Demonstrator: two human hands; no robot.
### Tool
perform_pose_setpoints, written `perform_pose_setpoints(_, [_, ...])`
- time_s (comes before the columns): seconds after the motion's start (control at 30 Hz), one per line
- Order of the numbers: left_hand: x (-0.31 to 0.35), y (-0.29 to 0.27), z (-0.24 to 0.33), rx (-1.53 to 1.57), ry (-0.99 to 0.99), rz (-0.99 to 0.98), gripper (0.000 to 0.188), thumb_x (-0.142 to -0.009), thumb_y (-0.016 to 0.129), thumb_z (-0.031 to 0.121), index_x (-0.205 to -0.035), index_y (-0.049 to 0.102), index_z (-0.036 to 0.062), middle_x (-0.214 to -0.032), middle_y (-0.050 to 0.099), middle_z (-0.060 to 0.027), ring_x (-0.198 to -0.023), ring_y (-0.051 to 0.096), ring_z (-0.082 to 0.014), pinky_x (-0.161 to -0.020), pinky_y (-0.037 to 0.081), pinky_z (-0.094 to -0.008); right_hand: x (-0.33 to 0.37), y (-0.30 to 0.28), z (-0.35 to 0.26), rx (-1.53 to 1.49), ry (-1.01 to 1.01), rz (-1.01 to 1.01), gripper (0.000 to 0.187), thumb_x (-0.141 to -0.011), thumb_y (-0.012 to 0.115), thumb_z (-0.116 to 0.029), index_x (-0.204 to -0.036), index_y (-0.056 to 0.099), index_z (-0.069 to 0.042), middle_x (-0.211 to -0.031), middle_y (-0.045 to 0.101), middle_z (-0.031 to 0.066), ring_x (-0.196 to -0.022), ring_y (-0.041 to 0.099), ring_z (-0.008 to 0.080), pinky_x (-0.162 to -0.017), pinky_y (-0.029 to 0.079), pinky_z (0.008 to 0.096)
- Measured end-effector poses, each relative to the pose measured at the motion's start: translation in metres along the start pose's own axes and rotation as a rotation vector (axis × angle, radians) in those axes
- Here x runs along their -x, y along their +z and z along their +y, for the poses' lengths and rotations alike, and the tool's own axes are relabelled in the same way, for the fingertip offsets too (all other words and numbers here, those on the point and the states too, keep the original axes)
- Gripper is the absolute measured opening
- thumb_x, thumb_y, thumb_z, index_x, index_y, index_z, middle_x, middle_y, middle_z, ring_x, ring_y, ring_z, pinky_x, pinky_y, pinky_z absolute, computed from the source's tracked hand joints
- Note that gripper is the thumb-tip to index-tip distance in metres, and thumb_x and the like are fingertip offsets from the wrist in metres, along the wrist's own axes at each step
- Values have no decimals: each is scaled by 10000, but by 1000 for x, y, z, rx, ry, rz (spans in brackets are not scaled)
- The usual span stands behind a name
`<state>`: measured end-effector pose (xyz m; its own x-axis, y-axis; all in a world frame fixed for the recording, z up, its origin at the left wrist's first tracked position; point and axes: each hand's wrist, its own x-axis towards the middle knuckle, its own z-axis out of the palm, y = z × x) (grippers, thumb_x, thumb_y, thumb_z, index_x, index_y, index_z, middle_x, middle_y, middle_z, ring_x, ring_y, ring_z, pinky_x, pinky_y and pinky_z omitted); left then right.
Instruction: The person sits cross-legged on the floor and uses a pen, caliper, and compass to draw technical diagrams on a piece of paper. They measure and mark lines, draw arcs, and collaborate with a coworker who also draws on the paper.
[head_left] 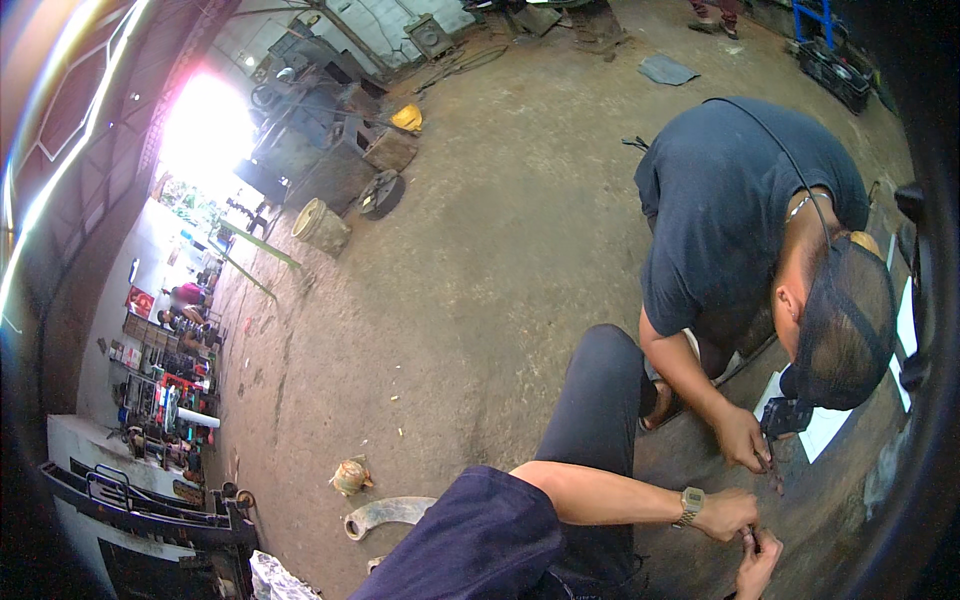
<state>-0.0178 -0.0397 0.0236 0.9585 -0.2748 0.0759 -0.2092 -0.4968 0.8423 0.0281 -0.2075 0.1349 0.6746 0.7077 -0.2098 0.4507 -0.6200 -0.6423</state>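
Note:
My left hand [728, 514], with a metal-band digital watch [690, 506] at the wrist, is closed, its fingertips pressed together. Right against them is my right hand [762, 563], also closed in a pinch. Something small and dark shows between the two hands, too small and covered to name. Just beyond, a co-worker in a dark T-shirt [740, 200] and black cap crouches, bent low toward the floor. The co-worker's hand [742, 438] points down at a small dark bit, close to my left hand. White paper sheets [822, 432] lie beside it, partly hidden by the cap.
A curved metal arm [390, 515] and a round tan lump [351, 476] lie on the concrete floor left of my knee. Farther off stand a bucket [321, 228], a black wheel-like disc [381, 194], a yellow hard hat [407, 118] and machinery. A black crate [835, 76] sits far right.

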Motion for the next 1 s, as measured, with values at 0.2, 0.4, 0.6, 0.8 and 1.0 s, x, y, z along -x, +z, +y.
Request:
perform_pose_setpoints(0.2, [5, -22, 2, 30, -13, -65, 243, -698, 694, 62, -933, 735, 17, -938, 722, -244, -862, 700, -435, -760, 570, -508, -6, 14, 11, -174, 53, 79, 220, -881, 715, -112, -1044, 725, 36, -955, 715, 243, -860, 701, 390, -791, 541, 419])
perform_pose_setpoints(0.4, [23, -60, 6, -136, -41, -96, 371, -803, 664, 98, -1172, 673, 56, -1011, 720, -198, -919, 709, -384, -790, 584, -485, -23, 31, 28, -280, -7, -64, 218, -961, 674, -164, -1100, 744, -12, -983, 719, 239, -841, 686, 426, -744, 535, 464])
perform_pose_setpoints(0.6, [26, -83, 19, -115, 11, -78, 83, -929, 635, 122, -938, 614, 42, -838, 675, -169, -840, 674, -399, -700, 526, -518, -30, 31, 12, -364, 46, -112, 227, -948, 680, -162, -1110, 734, -13, -996, 706, 255, -895, 669, 467, -760, 528, 486])
perform_pose_setpoints(0.8, [24, -73, 16, -135, -13, -158, 125, -961, 624, 150, -1036, 627, 49, -899, 679, -185, -865, 667, -411, -715, 529, -515, -25, 26, 18, -328, 137, -161, 247, -966, 666, -180, -1138, 735, -16, -1052, 715, 257, -985, 675, 470, -823, 539, 494])
perform_pose_setpoints(1.0, [21, -70, 20, -106, -29, -175, 166, -995, 592, 194, -1047, 618, 39, -922, 685, -194, -885, 671, -420, -739, 525, -526, -22, 22, 18, -263, 146, -176, 250, -963, 666, -170, -1141, 736, -9, -1060, 726, 248, -1002, 679, 464, -851, 546, 493])
